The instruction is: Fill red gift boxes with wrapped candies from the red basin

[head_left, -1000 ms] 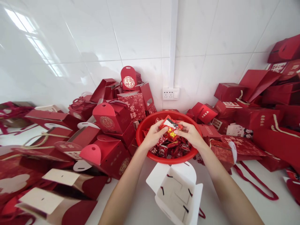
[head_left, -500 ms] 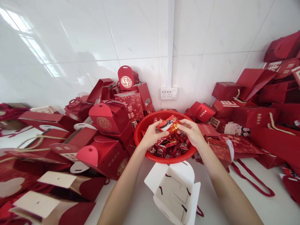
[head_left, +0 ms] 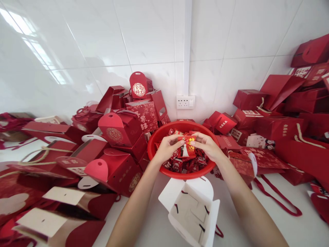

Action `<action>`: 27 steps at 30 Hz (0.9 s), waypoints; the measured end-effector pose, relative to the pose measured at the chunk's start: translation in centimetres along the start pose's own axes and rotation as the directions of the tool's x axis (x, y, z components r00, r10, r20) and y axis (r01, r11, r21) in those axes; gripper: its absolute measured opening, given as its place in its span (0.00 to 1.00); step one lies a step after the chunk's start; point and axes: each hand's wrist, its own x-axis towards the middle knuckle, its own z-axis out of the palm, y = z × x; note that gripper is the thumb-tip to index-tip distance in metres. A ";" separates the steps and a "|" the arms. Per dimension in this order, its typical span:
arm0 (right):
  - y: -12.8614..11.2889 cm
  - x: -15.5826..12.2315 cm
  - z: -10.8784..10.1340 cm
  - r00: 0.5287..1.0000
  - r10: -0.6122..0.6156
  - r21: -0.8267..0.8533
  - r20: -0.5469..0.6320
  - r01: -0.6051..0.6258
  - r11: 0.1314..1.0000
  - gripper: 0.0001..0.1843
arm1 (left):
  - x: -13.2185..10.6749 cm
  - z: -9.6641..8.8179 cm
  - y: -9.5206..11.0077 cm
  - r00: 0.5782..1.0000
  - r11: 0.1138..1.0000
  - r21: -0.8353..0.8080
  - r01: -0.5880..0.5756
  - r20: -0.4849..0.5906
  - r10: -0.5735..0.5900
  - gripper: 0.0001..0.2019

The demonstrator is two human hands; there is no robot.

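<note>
Since left hand (head_left: 166,148) and right hand (head_left: 209,148) both pinch the packet (head_left: 187,151), a slack grip could drop it into the basin (head_left: 185,176).

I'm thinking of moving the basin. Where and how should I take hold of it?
I'd take the basin by its rim, two-handed at front-left and front-right, coming from the near side: the rim makes a bare edge around the packets, while red boxes crowd both sides and the open box sits before its front middle.
</note>
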 end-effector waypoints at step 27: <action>1.2 1.8 -1.4 0.771 -0.051 0.260 -0.634 0.275 0.926 0.12 | 6.6 0.0 -1.3 0.890 0.474 0.873 0.119 0.117 -0.440 0.05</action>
